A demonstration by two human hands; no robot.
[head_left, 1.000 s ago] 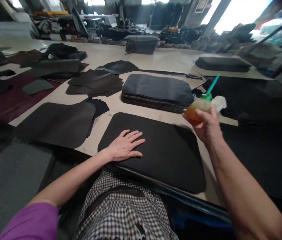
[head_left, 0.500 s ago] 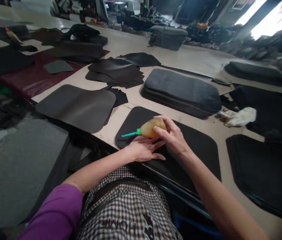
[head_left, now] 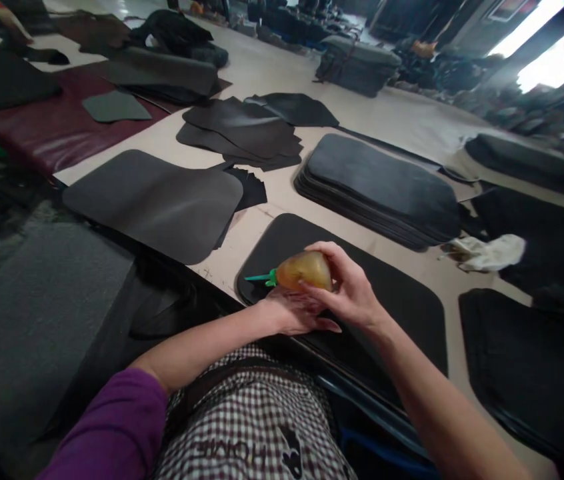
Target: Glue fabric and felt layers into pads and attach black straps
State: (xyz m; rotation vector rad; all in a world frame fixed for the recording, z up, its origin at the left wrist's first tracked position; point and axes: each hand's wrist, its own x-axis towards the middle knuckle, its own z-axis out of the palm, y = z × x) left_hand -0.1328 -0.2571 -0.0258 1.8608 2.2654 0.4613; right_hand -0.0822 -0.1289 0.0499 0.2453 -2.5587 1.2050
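Observation:
My right hand (head_left: 349,287) is wrapped round a squeeze bottle (head_left: 305,271) of amber liquid. The bottle lies sideways, its green nozzle (head_left: 261,277) pointing left. Under the bottle, my left hand (head_left: 299,312) lies with spread fingers on a dark rounded panel (head_left: 392,280) at the table's front edge. The bottle hides part of the left hand's fingers.
Behind the panel stands a stack of dark rounded panels (head_left: 379,180). A brown sheet (head_left: 157,200) lies to the left, more dark pieces (head_left: 242,130) behind it. A white cloth (head_left: 492,253) and another dark stack (head_left: 522,360) are at the right.
The view has shifted slightly. The bottle has turned a little in my right hand, so its nozzle points more level, and more of its amber body shows. My left hand stays on the panel.

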